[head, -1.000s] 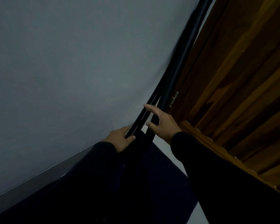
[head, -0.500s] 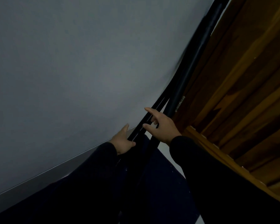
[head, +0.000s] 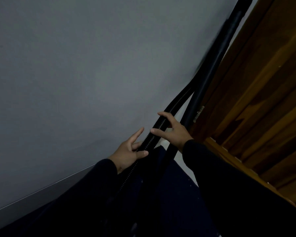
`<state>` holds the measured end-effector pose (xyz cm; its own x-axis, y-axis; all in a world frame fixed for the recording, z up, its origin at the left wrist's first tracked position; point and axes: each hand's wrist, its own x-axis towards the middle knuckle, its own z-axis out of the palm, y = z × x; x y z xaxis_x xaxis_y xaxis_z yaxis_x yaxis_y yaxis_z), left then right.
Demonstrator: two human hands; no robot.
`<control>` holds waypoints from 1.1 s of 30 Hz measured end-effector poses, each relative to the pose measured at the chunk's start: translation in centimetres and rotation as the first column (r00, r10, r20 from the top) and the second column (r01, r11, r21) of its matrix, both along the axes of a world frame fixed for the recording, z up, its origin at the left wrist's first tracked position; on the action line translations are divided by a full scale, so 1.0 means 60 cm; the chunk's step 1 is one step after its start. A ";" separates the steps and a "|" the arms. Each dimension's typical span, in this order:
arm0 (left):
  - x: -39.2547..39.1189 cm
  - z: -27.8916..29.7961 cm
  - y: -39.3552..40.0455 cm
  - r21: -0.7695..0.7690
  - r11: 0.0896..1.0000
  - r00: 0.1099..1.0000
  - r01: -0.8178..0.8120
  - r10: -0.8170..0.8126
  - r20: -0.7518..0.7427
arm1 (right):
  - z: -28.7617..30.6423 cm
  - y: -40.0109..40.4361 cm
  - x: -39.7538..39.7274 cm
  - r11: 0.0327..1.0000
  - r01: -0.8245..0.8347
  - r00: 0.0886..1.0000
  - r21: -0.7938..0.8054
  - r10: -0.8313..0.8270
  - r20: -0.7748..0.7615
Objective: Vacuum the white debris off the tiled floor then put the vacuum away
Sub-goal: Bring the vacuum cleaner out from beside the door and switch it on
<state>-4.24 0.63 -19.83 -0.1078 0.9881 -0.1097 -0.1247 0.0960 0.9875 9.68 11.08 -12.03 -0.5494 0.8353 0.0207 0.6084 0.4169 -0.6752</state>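
The vacuum's black ribbed hose (head: 159,124) runs up the corner beside its dark rigid tube (head: 210,74), which leans where the grey wall meets the wooden door. My right hand (head: 174,132) reaches over the hose, with index finger and thumb curled round it. Lower down, my left hand (head: 126,153) has its fingers spread straight and its thumb lying against the hose. The lower hose is lost in a dark blue mass (head: 161,194) that I cannot identify. No white debris shows.
A grey wall (head: 75,74) fills the left, with a pale skirting board (head: 41,190) along its foot. On the right stands a brown wooden door (head: 263,82) with a metal hinge (head: 198,113). A strip of light floor (head: 184,161) shows beside the door.
My left hand has loosened from its grip on the hose and spread its fingers. The right hand has moved onto the hose and curled over it. The view has tilted slightly.
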 end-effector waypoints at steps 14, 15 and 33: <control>-0.048 0.033 -0.144 -0.358 0.929 0.752 0.100 -0.305 -0.584 | 0.005 -0.077 -0.006 0.982 0.032 0.993 0.184 -0.010 -0.121; -0.064 0.035 -0.175 -0.429 0.894 0.713 0.125 -0.382 -0.588 | 0.009 -0.086 -0.006 0.979 0.032 0.992 0.202 -0.007 -0.123; -0.071 -0.002 -0.380 -0.614 0.754 0.857 0.234 -0.458 -0.237 | 0.041 -0.151 -0.018 0.961 -0.017 0.997 0.277 0.037 -0.066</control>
